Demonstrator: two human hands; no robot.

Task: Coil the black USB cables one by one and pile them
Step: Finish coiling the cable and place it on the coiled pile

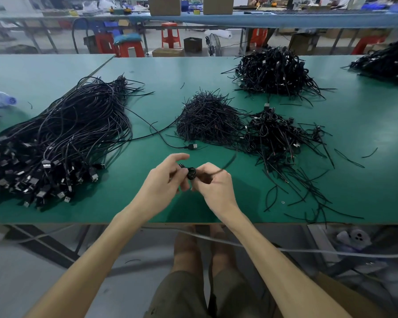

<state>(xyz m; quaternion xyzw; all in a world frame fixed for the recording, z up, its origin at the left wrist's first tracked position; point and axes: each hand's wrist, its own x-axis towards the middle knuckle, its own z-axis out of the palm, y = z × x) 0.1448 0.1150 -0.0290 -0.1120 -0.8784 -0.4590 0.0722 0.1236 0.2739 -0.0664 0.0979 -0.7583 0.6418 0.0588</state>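
Green bench runs the full width in front of me. Biggest thing on it: the loose bundle of uncoiled black USB cables on my left, plugs fanned toward the near edge, so plenty still to do. Far back on the right sits a big done pile, w/ another dark heap at the far right edge. Nearer, right of centre, is the smaller done pile, bundled cables w/ ends sticking out every way. Just left of it and touching it is the tie heap, short thin black strands. One stray cable trails from the loose bundle, its plug lying just beyond my hands.

My left hand is curled, fingertips pinching the small coil, thumb and index lifted a bit above it. My right hand is closed too, pinching the other side of the same coil. The coil is off the bench, between both hands, near the front edge at centre. A thin strand flicks up and right from my right fingers. It's blurred; probably a tie end, but can't tell for sure vs. the cable's own tail.

Step, as I read it: coil wound, now binding it. Next calls for keeping the left pinch tight so the loops don't spring, finishing the wrap w/ the right, then dropping it on the near done pile at right and pulling the stray cable in as the next one.
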